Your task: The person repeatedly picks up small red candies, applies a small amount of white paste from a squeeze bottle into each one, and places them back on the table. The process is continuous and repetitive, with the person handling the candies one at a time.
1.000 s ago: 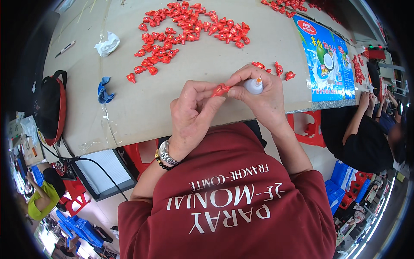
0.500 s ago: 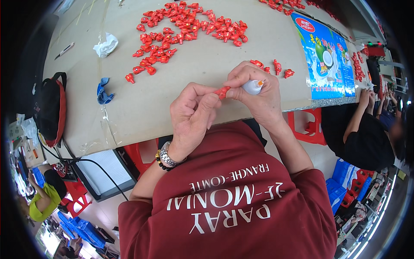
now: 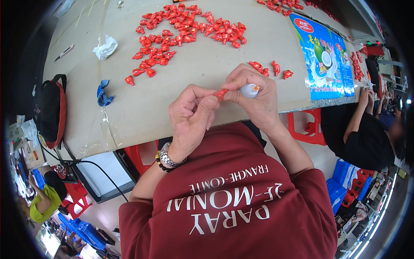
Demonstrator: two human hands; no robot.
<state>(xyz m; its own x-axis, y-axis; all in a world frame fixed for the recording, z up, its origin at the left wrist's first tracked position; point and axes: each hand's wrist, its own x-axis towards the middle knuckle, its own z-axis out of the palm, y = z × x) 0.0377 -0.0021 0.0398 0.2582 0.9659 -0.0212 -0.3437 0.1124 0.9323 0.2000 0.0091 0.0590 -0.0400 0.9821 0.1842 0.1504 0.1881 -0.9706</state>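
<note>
One red piece [image 3: 221, 93] between two hands' fingers [image 3: 235, 86]; perhaps four beside [image 3: 269, 69].

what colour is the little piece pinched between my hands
Red; the little piece shows best in the head view, between both hands.

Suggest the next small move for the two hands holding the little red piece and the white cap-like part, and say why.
Probably bring the small red piece, pinched in the left hand, the last bit to the white part held by the right hand. The two already sit almost tip to tip above the table edge; whether they touch is unclear.
</note>
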